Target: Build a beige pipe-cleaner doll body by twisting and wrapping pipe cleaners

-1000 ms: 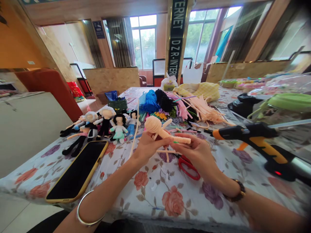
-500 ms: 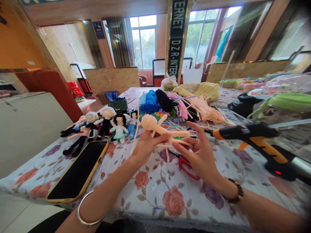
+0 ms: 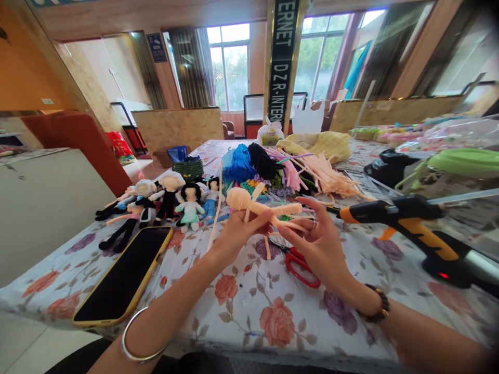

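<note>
On the peach, fuzzy pipe-cleaner doll [image 3: 255,206], the round head and trunk look wound and one leg is thickly coiled; the other leg seems a thin, unwound strand [image 3: 291,225], and hair and clothes are absent. The doll is held above the flower-printed tabletop [image 3: 183,306], just beyond the red-handled scissors [image 3: 303,268]. Left of the scissors, the left hand [image 3: 237,231] pinches the trunk; beside them, the right hand [image 3: 322,241] appears to pinch the strand, forefinger raised.

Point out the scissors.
In the head view, the scissors lie on the table just right of centre, partly behind the right hand and lower in the picture than the peach figure.
</note>
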{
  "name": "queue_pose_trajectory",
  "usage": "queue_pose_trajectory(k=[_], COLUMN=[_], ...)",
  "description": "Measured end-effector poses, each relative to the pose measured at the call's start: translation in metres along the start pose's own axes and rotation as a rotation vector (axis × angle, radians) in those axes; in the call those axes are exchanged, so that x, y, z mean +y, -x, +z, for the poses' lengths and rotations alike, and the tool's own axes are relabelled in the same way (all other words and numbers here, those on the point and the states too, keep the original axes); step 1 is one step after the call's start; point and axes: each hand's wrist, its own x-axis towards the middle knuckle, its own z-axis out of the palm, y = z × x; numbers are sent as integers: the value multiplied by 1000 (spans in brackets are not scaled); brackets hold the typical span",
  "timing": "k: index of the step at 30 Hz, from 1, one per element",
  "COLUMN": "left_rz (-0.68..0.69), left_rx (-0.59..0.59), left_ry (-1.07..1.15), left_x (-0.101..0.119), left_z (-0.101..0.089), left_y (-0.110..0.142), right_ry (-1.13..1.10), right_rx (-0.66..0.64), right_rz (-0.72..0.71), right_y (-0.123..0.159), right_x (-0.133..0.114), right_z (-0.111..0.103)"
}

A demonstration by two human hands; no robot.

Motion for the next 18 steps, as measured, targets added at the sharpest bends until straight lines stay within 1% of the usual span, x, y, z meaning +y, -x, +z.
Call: queue_pose_trajectory(k=[5,8,13,18], left_rz=[30,29,-29,-68], left_rx=[-27,-12,-10,-26], left_ry=[18,79,203,234], left_x=[-3,-3,1,2], left_z=[-2,0,2,3], left_y=[-1,0,2,3], right_ry=[10,-2,73,114], right_rx=[-24,-28,-45,-68], right_rz=[-40,-75,-90,-65], right_y=[0,-1,-5,-10], right_x=[2,0,-5,-4], right_z=[-3,-6,-9,-9])
